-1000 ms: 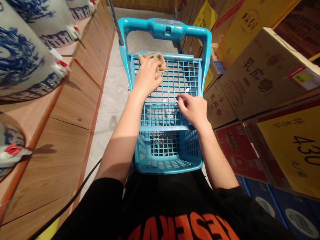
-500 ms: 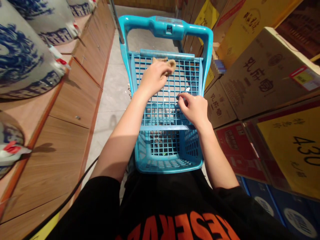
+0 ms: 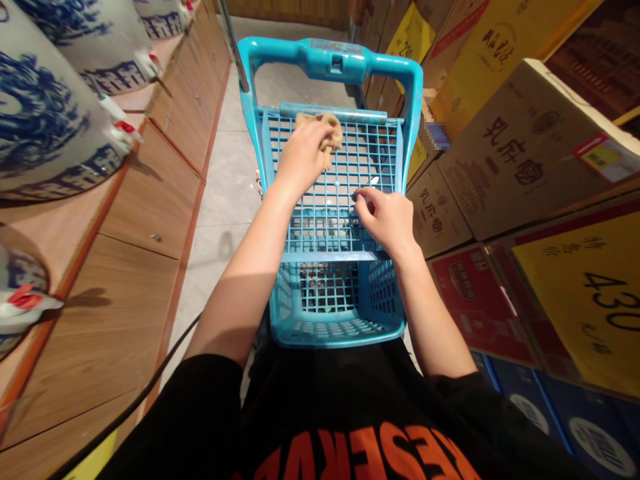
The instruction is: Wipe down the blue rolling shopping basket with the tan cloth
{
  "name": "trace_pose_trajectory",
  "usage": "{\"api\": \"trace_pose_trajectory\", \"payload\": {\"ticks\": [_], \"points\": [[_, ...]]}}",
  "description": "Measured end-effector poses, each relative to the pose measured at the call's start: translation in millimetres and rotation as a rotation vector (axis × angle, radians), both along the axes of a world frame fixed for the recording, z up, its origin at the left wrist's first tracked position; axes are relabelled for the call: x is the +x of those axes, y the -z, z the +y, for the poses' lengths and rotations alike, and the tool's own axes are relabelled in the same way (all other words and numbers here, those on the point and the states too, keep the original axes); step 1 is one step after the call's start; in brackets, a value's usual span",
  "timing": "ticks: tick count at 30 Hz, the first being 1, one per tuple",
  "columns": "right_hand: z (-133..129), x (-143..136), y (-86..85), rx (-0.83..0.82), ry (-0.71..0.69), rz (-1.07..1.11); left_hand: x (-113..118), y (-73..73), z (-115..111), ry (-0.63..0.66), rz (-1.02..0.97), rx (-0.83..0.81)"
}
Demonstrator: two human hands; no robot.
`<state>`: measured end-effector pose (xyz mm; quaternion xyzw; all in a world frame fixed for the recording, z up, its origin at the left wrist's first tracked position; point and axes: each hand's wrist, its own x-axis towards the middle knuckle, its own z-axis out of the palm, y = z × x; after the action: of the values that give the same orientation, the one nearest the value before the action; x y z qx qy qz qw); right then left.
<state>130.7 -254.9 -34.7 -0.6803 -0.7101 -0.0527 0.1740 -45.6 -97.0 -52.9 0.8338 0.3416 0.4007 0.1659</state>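
Note:
A blue plastic shopping cart (image 3: 337, 337) stands right in front of my body, its handle (image 3: 336, 59) on the far side. My left hand (image 3: 301, 157) is closed on a tan cloth (image 3: 332, 139), which presses against the upper left of the cart's grid panel (image 3: 370, 150). Lower down on the right, my right hand (image 3: 387, 217) has its fingers curled at the same panel and appears to grip its bars. The fingertips are partly hidden, and a small dark spot shows beside them.
Large blue-and-white jars (image 3: 45, 113) with taps stand on wooden cabinets (image 3: 145, 190) to the left. Stacked cartons (image 3: 525, 147) and yellow price signs (image 3: 595, 293) rise close on the right. Grey tiled floor (image 3: 225, 167) runs between them. A dark cable (image 3: 150, 383) crosses at lower left.
My left hand and the cloth have shifted slightly left, and more of the cloth hangs below the fingers. The handle sits slightly lower in view. My right hand has stayed in place.

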Motion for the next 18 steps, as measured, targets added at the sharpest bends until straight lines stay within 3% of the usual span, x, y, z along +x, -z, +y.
{"api": "trace_pose_trajectory", "payload": {"ticks": [5, 13, 18], "points": [[-0.6, 0.7, -0.3, 0.008, -0.004, -0.002, 29.5, -4.8, -17.7, 0.213, 0.057, -0.019], [-0.1, 0.7, -0.2, 0.011, -0.01, 0.032, -5.6, 1.7, 5.8, -0.001, 0.031, -0.025], [-0.1, 1.0, 0.3, 0.004, -0.006, 0.003, 21.2, -2.4, -12.5, 0.154, 0.065, -0.002]]}}
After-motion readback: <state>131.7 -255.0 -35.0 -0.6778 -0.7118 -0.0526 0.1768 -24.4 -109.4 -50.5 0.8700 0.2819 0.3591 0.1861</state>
